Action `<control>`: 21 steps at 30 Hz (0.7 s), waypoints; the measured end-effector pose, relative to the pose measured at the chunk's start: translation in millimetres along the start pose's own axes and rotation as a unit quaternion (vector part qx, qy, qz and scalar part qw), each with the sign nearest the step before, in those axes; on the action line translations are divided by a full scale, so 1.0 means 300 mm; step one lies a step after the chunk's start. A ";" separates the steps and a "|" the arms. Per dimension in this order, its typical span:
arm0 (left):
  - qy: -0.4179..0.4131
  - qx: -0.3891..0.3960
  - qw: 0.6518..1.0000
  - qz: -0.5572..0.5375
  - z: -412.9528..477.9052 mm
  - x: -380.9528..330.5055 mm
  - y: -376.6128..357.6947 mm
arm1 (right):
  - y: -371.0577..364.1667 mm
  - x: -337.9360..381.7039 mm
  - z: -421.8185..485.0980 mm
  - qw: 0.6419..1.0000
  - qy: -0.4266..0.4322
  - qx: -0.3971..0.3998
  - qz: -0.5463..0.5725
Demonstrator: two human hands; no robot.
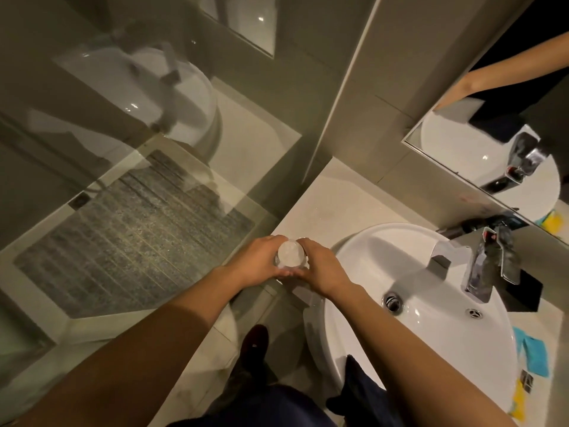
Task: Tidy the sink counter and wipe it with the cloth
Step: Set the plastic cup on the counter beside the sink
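The basin [431,306] is white glazed ceramic, glossy, with bright spots of light on its smooth bowl. The tap [485,266] and the drain ring [391,302] are polished metal, mirror-bright. The desk [345,198] around the basin looks like pale stone, smooth with a soft sheen. Between the left hand [261,263] and the right hand [323,269] sits a clear container [291,252], glass or plastic, I cannot tell which, with a frosted whitish top. A dark cloth [360,386] hangs matt over the basin's front rim. The shower floor [129,241] is rough, speckled grey behind a smooth glass panel.
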State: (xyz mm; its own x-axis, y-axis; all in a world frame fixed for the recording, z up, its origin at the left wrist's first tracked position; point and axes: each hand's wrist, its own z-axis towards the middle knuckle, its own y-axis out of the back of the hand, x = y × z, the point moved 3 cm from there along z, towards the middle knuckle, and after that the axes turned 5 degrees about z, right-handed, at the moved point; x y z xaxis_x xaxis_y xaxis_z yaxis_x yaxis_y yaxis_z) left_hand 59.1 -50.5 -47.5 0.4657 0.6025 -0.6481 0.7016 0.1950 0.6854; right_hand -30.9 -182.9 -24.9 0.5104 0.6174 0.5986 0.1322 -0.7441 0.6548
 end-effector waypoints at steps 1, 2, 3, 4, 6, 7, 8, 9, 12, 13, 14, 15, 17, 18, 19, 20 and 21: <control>-0.005 -0.002 1.000 -0.003 0.000 -0.003 0.008 | 0.007 -0.001 -0.001 1.000 0.006 -0.004 0.001; -0.008 -0.006 1.000 -0.008 0.003 -0.004 0.015 | 0.016 -0.004 -0.004 1.000 0.014 -0.012 0.005; -0.011 -0.005 1.000 -0.011 0.005 -0.010 0.024 | 0.029 -0.003 -0.011 1.000 0.018 -0.017 0.009; -0.016 -0.006 1.000 -0.015 0.009 -0.018 0.034 | 0.044 -0.003 -0.021 0.999 0.026 -0.027 0.019; -0.033 -0.007 0.999 -0.021 0.017 -0.050 0.057 | 0.085 -0.003 -0.049 0.997 0.040 -0.047 0.040; -0.043 -0.006 0.999 -0.022 0.024 -0.074 0.069 | 0.110 -0.005 -0.067 0.996 0.043 -0.058 0.048; -0.055 -0.006 0.998 -0.022 0.032 -0.101 0.078 | 0.134 -0.013 -0.085 0.995 0.045 -0.069 0.055; -0.067 -0.003 0.998 -0.021 0.039 -0.133 0.085 | 0.160 -0.019 -0.108 0.994 0.042 -0.080 0.062; -0.111 0.015 0.994 -0.005 0.067 -0.244 0.090 | 0.242 -0.055 -0.192 0.987 0.029 -0.128 0.089; -0.127 0.023 0.992 0.006 0.076 -0.286 0.086 | 0.268 -0.071 -0.229 0.985 0.025 -0.143 0.096; -0.145 0.031 0.989 0.018 0.085 -0.330 0.079 | 0.291 -0.093 -0.267 0.982 0.021 -0.159 0.101; -0.160 0.042 0.986 0.028 0.092 -0.377 0.070 | 0.314 -0.115 -0.310 0.979 0.016 -0.172 0.108; -0.191 0.064 0.978 0.046 0.098 -0.479 0.045 | 0.354 -0.170 -0.403 0.972 0.004 -0.197 0.127; -0.206 0.076 0.974 0.050 0.098 -0.531 0.028 | 0.371 -0.199 -0.453 0.968 -0.005 -0.210 0.137; -0.222 0.089 0.969 0.052 0.095 -0.586 0.007 | 0.386 -0.228 -0.503 0.964 -0.014 -0.221 0.147; -0.240 0.101 0.964 0.053 0.091 -0.643 -0.017 | 0.401 -0.259 -0.553 0.960 -0.023 -0.234 0.153; -0.258 0.109 0.958 0.055 0.086 -0.700 -0.044 | 0.416 -0.288 -0.603 0.956 -0.031 -0.246 0.156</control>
State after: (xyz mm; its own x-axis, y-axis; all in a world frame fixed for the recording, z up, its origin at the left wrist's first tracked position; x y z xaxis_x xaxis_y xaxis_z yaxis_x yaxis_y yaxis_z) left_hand -34.0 -199.6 71.1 0.7087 0.1357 -0.6923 0.7026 -0.0473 0.7100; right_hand -212.2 -283.1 88.6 0.5104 0.3568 0.7824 -0.4429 -0.6708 0.5949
